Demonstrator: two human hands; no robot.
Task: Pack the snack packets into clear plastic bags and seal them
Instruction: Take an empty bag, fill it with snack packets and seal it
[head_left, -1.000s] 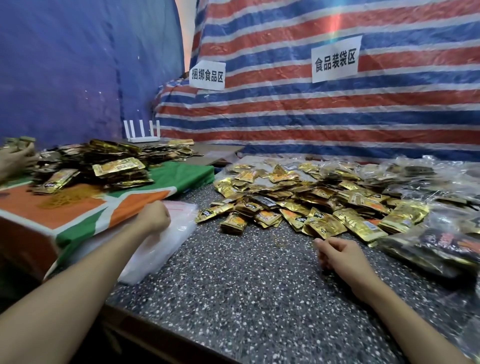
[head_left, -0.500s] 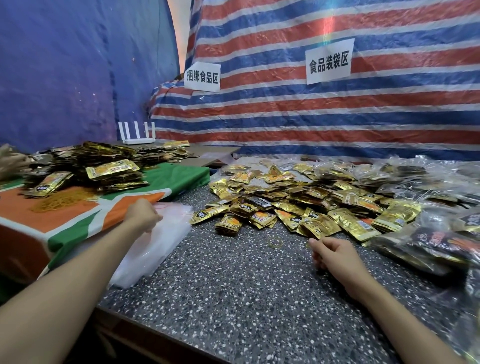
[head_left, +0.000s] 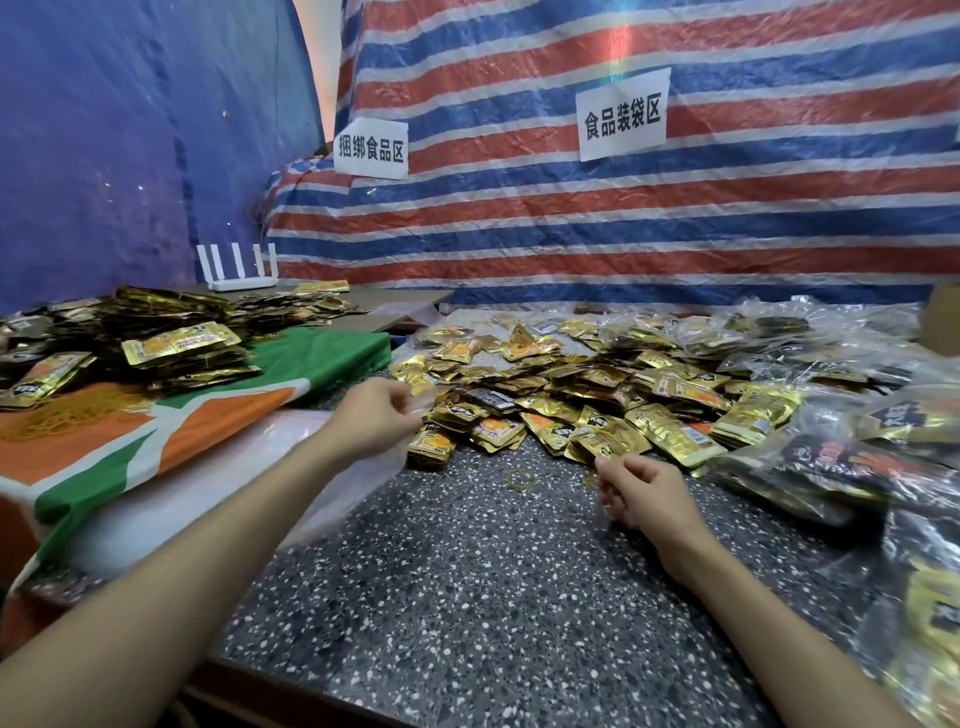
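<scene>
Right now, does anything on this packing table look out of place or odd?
One loose rubber band lies alone on the speckled counter, far from the heap of bands on the orange cloth. Nothing else stands out.

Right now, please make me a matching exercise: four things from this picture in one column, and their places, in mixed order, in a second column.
Things
1. router
2. rubber band
3. clear bag
4. paper signs

Places
A. on the striped tarp
B. in the left hand
C. on the speckled counter
D. at the back left, by the blue wall

Pairs: 1-D, 2-C, 3-B, 4-A
</scene>
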